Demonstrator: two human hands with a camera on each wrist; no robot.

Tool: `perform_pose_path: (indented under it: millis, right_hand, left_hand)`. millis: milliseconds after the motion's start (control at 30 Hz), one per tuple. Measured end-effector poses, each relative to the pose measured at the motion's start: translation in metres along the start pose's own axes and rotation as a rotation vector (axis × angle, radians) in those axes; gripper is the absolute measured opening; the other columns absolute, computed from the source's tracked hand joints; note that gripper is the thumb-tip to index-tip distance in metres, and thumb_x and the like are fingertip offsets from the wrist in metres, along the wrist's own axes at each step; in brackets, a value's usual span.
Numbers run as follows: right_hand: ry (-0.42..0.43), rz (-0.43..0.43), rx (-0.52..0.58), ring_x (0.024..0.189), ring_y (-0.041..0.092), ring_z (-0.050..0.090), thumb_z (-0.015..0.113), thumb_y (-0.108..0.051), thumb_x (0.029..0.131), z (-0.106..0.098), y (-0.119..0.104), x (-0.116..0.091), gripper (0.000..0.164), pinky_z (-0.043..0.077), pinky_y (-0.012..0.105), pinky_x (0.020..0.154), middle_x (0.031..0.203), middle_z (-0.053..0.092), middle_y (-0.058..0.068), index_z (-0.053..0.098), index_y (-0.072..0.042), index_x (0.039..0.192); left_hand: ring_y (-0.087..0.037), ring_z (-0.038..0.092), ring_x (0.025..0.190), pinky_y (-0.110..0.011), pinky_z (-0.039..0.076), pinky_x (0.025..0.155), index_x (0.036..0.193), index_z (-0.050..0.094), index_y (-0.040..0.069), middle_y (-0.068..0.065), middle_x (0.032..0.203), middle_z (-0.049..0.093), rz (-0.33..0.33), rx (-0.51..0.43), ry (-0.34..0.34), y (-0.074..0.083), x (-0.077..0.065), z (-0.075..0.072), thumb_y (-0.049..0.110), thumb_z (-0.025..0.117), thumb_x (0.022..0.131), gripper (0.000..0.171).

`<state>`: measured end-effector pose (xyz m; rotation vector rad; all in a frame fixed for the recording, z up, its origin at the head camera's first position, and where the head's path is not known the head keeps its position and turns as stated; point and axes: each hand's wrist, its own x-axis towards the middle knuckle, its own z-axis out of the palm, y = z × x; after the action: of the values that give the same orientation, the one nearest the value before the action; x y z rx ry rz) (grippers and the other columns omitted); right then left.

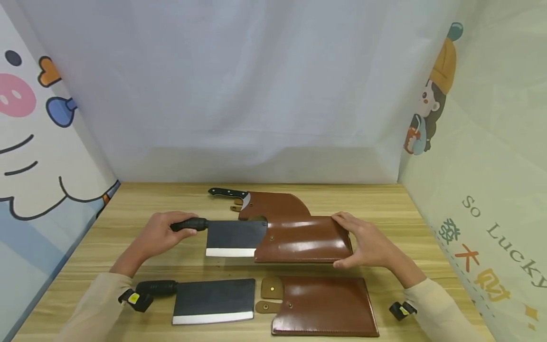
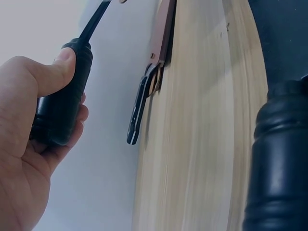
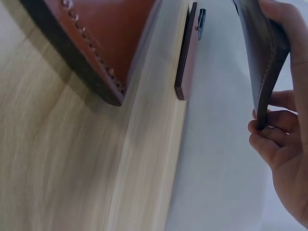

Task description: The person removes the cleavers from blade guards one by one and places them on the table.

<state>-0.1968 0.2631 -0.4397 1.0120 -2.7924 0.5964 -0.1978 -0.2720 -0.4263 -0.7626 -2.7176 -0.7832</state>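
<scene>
My left hand (image 1: 164, 230) grips the black ribbed handle (image 2: 65, 91) of a cleaver (image 1: 235, 235), its dark blade edged with a bright strip. The front part of that blade sits inside a brown leather sheath (image 1: 305, 240). At the sheath's far end my right hand (image 1: 367, 240) holds it, thumb at the lower corner and fingers along the upper one. In the right wrist view, the fingers (image 3: 276, 127) wrap the edge of the held sheath (image 3: 262, 53). Cleaver and sheath are raised above the table, overlapping the sheathed knife behind in the head view.
Nearest me lie a second cleaver (image 1: 213, 299), bare, and a second brown sheath (image 1: 325, 306) with its snap straps spread left. Farther back a curved knife with a riveted black handle (image 1: 228, 192) rests in its own sheath (image 1: 275, 204). A pale curtain (image 1: 256, 95) hangs behind the wooden table (image 1: 141, 204).
</scene>
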Motion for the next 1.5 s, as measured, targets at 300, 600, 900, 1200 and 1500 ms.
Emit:
perform_pose_path:
  millis: [300, 600, 900, 1200, 1500]
  right_hand:
    - [-0.007, 0.027, 0.011, 0.136, 0.051, 0.047, 0.091, -0.058, 0.062, -0.004, 0.003, -0.005, 0.116, 0.047, 0.065, 0.100, 0.152, 0.044, 0.031, 0.045, 0.000, 0.152]
    - [0.003, 0.026, 0.004, 0.134, 0.051, 0.049, 0.091, -0.060, 0.065, -0.007, 0.009, -0.011, 0.114, 0.048, 0.063, 0.099, 0.151, 0.046, 0.031, 0.046, 0.000, 0.152]
    - [0.020, 0.027, -0.007, 0.133, 0.051, 0.050, 0.094, -0.054, 0.063, -0.007, 0.014, -0.015, 0.114, 0.049, 0.063, 0.098, 0.150, 0.046, 0.031, 0.047, 0.001, 0.150]
    - [-0.007, 0.046, -0.027, 0.132, 0.052, 0.051, 0.092, -0.056, 0.063, -0.006, 0.021, -0.019, 0.114, 0.049, 0.064, 0.097, 0.149, 0.047, 0.032, 0.047, 0.002, 0.150]
    - [-0.033, 0.059, -0.009, 0.133, 0.051, 0.050, 0.093, -0.054, 0.063, -0.003, 0.025, -0.020, 0.114, 0.048, 0.064, 0.099, 0.150, 0.047, 0.030, 0.047, 0.002, 0.150]
  left_hand:
    - [-0.030, 0.073, 0.095, -0.044, 0.056, 0.074, 0.124, 0.073, 0.003, -0.017, 0.117, 0.074, -0.009, 0.010, 0.005, -0.004, -0.003, -0.009, 0.018, 0.081, 0.090, 0.038]
    - [-0.029, 0.072, 0.095, -0.041, 0.056, 0.072, 0.125, 0.073, 0.003, -0.018, 0.120, 0.073, -0.039, 0.006, -0.006, -0.007, -0.009, -0.016, 0.018, 0.080, 0.090, 0.039]
    - [-0.032, 0.073, 0.097, -0.041, 0.057, 0.073, 0.126, 0.073, 0.005, -0.017, 0.119, 0.073, -0.039, 0.029, 0.018, -0.016, -0.018, -0.026, 0.017, 0.080, 0.090, 0.039]
    - [-0.026, 0.072, 0.088, -0.036, 0.055, 0.068, 0.123, 0.074, 0.002, -0.017, 0.114, 0.075, -0.035, 0.083, 0.029, -0.029, -0.029, -0.030, 0.018, 0.082, 0.088, 0.039]
    - [-0.029, 0.072, 0.091, -0.044, 0.055, 0.072, 0.124, 0.072, -0.001, -0.021, 0.118, 0.073, -0.113, 0.078, -0.037, -0.039, -0.039, -0.026, 0.023, 0.080, 0.090, 0.042]
